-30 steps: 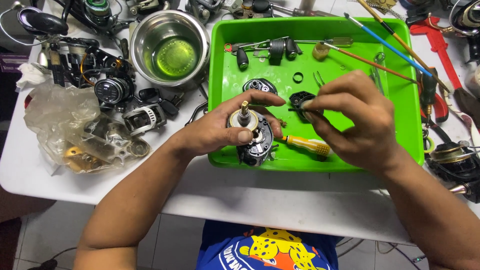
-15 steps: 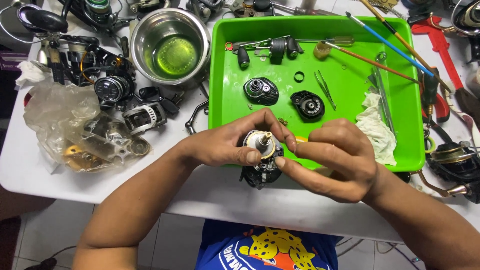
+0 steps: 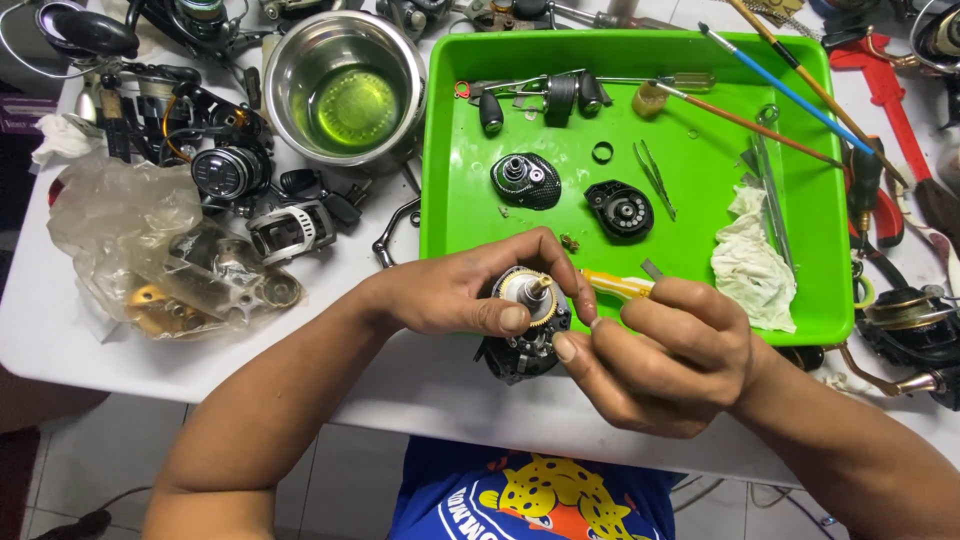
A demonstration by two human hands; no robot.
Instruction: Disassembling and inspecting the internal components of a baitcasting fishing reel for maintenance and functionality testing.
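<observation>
Person, seen from above: left hand (image 3: 455,295) and right hand (image 3: 665,355) bare, without gloves or rings. Forearms uncovered, no sleeves reaching them. Blue shirt (image 3: 530,495) carries a yellow spotted cartoon animal print with white lettering.

A white worktop (image 3: 60,330) fills most of the view, evenly lit from above. Below its near edge lies a floor (image 3: 350,480) of pale grey tiles with darker joints.
</observation>
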